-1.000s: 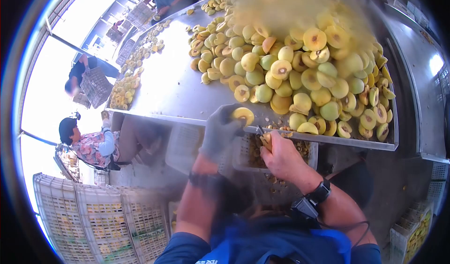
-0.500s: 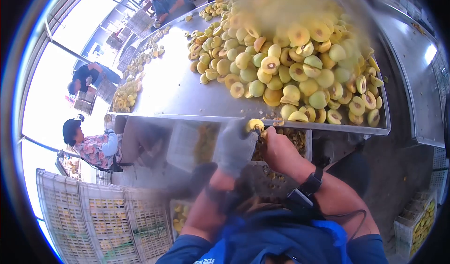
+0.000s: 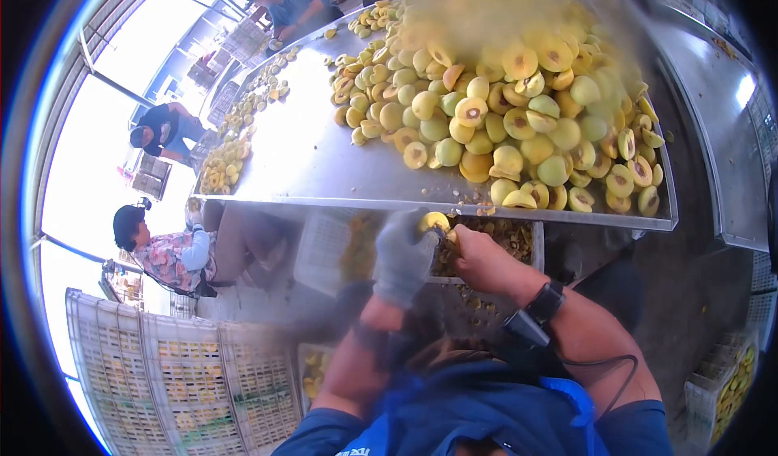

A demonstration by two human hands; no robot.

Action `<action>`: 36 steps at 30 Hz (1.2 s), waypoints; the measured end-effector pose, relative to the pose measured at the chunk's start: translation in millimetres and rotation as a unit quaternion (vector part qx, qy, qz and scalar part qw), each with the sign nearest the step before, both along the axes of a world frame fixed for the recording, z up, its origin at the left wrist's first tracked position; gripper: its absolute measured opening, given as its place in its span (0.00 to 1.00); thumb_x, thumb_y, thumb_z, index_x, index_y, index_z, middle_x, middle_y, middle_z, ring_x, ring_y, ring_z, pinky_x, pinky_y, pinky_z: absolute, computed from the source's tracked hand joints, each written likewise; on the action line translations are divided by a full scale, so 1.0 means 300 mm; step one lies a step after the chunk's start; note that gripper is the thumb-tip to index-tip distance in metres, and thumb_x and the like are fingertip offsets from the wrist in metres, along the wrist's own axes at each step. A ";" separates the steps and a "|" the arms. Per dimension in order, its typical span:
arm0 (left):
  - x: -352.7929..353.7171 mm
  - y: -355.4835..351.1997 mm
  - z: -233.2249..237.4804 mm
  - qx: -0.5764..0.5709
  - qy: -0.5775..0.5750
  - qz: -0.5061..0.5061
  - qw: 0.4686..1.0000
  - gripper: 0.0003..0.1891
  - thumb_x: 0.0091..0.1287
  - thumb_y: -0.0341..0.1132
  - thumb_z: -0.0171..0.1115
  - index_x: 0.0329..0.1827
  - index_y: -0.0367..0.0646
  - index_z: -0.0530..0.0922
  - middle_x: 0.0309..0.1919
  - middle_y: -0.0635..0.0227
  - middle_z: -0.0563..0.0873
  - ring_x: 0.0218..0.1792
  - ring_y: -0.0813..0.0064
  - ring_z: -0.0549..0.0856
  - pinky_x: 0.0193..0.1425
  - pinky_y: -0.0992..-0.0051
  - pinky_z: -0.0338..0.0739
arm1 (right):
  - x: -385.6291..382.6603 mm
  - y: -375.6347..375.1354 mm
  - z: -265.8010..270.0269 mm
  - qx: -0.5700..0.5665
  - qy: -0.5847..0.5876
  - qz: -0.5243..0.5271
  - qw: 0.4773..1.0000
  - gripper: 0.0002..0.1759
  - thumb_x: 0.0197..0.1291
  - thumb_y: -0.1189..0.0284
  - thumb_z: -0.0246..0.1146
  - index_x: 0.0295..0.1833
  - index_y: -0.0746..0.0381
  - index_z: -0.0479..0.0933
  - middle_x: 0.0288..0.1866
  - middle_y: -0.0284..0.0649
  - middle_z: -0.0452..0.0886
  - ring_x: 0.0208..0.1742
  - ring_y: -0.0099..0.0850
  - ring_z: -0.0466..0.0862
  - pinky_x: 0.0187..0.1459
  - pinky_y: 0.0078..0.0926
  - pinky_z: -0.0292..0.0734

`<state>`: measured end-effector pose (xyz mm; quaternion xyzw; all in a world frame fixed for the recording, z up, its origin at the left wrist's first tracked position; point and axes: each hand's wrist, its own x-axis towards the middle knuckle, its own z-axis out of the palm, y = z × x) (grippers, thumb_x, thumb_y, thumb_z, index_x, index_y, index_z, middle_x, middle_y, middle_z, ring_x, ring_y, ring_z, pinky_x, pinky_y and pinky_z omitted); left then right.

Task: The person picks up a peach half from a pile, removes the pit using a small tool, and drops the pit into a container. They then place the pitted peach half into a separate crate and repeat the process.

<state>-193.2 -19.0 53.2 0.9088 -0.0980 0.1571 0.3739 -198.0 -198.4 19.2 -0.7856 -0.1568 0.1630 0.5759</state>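
My left hand [image 3: 403,260], in a grey glove, holds a yellow fruit half [image 3: 434,222] just off the front edge of the metal table [image 3: 324,195]. Close beside it, my bare right hand [image 3: 486,257] is closed around a small dark tool [image 3: 444,236], whose tip touches the fruit half. The tool's shape is mostly hidden by my fingers. Beyond my hands, a large heap of halved fruit [image 3: 519,132] lies on the table. Under my hands stands a crate [image 3: 539,253] with small brown and yellow bits in it.
A seated person [image 3: 166,253] in a flowered top is at the table's left end. Other people stand farther back. Stacked white crates [image 3: 182,375] are at the lower left, and a crate of fruit [image 3: 713,399] is at the lower right. Another metal table [image 3: 713,132] stands right.
The fruit half has shifted slightly left and its cut face is tilted differently. My right hand has moved slightly left and down. A person at the back left has moved.
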 end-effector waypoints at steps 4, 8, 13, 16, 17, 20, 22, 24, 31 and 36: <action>-0.006 0.020 0.013 0.023 0.005 -0.003 1.000 0.17 0.59 0.27 0.72 0.53 0.36 0.85 0.44 0.56 0.91 0.46 0.67 0.90 0.53 0.69 0.83 | -0.003 0.000 0.037 -0.033 0.015 0.031 0.999 0.11 0.67 0.73 0.59 0.50 0.67 0.69 0.37 0.64 0.84 0.43 0.64 0.83 0.44 0.56 0.77; -0.011 0.016 -0.015 -0.016 0.007 0.008 1.000 0.17 0.60 0.26 0.72 0.53 0.36 0.85 0.44 0.57 0.91 0.45 0.68 0.90 0.53 0.70 0.83 | -0.013 0.015 0.050 -0.172 -0.058 -0.036 0.983 0.10 0.66 0.76 0.55 0.50 0.68 0.72 0.38 0.57 0.86 0.43 0.55 0.86 0.46 0.50 0.79; -0.007 0.022 0.016 0.006 0.015 -0.005 1.000 0.16 0.62 0.26 0.71 0.54 0.36 0.85 0.44 0.61 0.91 0.44 0.72 0.89 0.52 0.72 0.83 | 0.035 0.028 -0.076 0.164 0.032 0.109 0.980 0.09 0.65 0.75 0.56 0.48 0.64 0.76 0.25 0.36 0.80 0.24 0.32 0.80 0.28 0.34 0.76; -0.015 0.041 0.019 -0.055 0.091 -0.019 0.994 0.16 0.67 0.26 0.68 0.58 0.36 0.84 0.46 0.64 0.90 0.47 0.78 0.87 0.50 0.74 0.83 | 0.014 -0.021 0.101 0.164 0.169 0.130 0.963 0.08 0.65 0.75 0.55 0.47 0.62 0.76 0.22 0.31 0.75 0.18 0.23 0.74 0.21 0.25 0.69; -0.015 0.046 0.018 -0.152 0.130 -0.042 0.979 0.17 0.69 0.28 0.67 0.60 0.36 0.83 0.48 0.65 0.89 0.47 0.79 0.87 0.50 0.75 0.82 | 0.005 -0.019 0.093 0.171 0.157 0.121 0.965 0.08 0.66 0.75 0.55 0.47 0.61 0.76 0.21 0.31 0.75 0.17 0.22 0.73 0.20 0.23 0.68; -0.037 0.046 0.033 -0.362 0.233 -0.086 0.899 0.20 0.75 0.33 0.62 0.67 0.35 0.79 0.54 0.66 0.88 0.50 0.81 0.85 0.53 0.77 0.81 | -0.011 -0.020 0.119 0.185 0.180 0.127 0.958 0.06 0.66 0.75 0.55 0.46 0.61 0.76 0.21 0.32 0.74 0.16 0.21 0.72 0.18 0.22 0.66; -0.055 0.042 0.078 -0.402 0.283 -0.092 0.866 0.22 0.79 0.38 0.60 0.70 0.34 0.77 0.57 0.65 0.87 0.53 0.79 0.84 0.57 0.77 0.80 | -0.012 -0.025 0.148 0.191 0.194 0.129 0.953 0.06 0.66 0.75 0.56 0.46 0.62 0.75 0.21 0.33 0.75 0.17 0.23 0.74 0.20 0.25 0.68; -0.061 0.032 0.041 -0.460 0.253 -0.106 0.844 0.24 0.80 0.42 0.59 0.71 0.34 0.76 0.58 0.65 0.86 0.55 0.78 0.84 0.61 0.76 0.78 | -0.017 -0.026 0.156 0.197 0.196 0.119 0.953 0.07 0.66 0.74 0.58 0.48 0.64 0.75 0.23 0.35 0.76 0.20 0.27 0.77 0.24 0.30 0.73; -0.063 0.029 0.045 -0.425 0.231 -0.086 0.871 0.29 0.77 0.41 0.63 0.74 0.31 0.72 0.59 0.60 0.85 0.59 0.73 0.83 0.63 0.73 0.78 | -0.065 0.027 0.047 0.045 -0.021 -0.048 0.998 0.13 0.67 0.72 0.61 0.51 0.69 0.71 0.40 0.62 0.85 0.45 0.62 0.85 0.48 0.52 0.79; -0.052 0.009 0.065 -0.393 0.222 -0.107 0.886 0.26 0.77 0.42 0.63 0.69 0.31 0.77 0.58 0.62 0.86 0.57 0.74 0.83 0.64 0.73 0.77 | -0.086 -0.001 0.116 -0.012 -0.027 -0.063 0.998 0.12 0.69 0.74 0.59 0.52 0.69 0.72 0.42 0.68 0.84 0.46 0.67 0.84 0.50 0.56 0.79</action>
